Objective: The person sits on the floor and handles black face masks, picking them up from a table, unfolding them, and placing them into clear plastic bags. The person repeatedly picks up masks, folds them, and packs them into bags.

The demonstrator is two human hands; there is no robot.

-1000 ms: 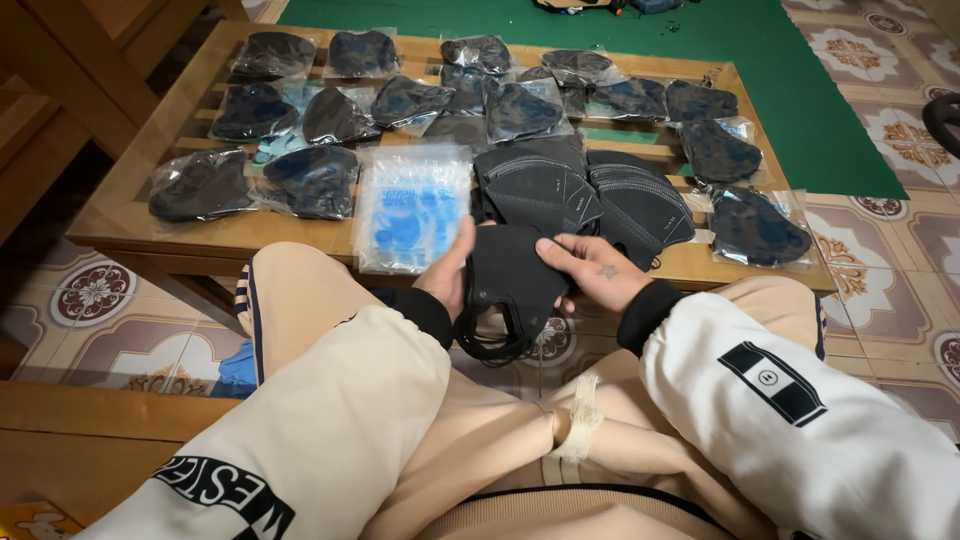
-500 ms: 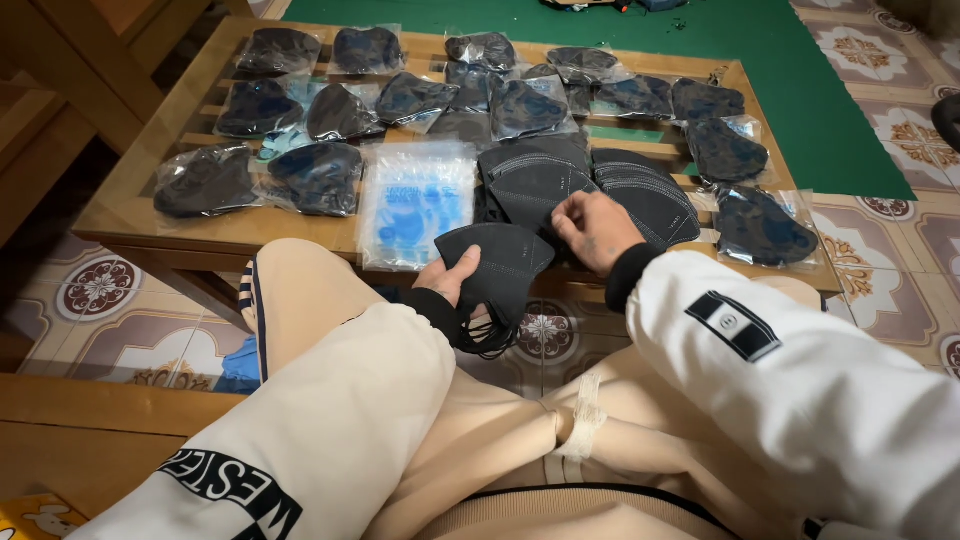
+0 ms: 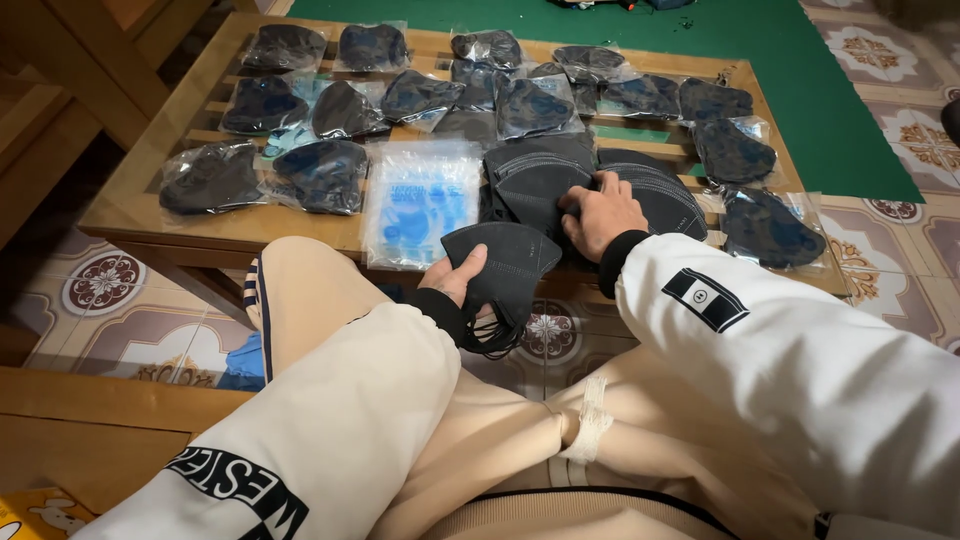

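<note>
A low wooden table (image 3: 140, 215) carries bagged dark masks across its top. Near its front edge sits a pile of loose black masks (image 3: 545, 175), and the right hand (image 3: 600, 212) rests on it, fingers curled, apparently pinching one. Just off that edge, the left hand (image 3: 455, 280) grips a folded black mask (image 3: 510, 265).

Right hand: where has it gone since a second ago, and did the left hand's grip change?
The right hand let go of the folded black mask and moved forward to the table, where it now rests on the stack of loose black masks. The left hand holds that folded mask as before, above the lap. The bagged masks and the pile of clear bags lie unchanged.
</note>
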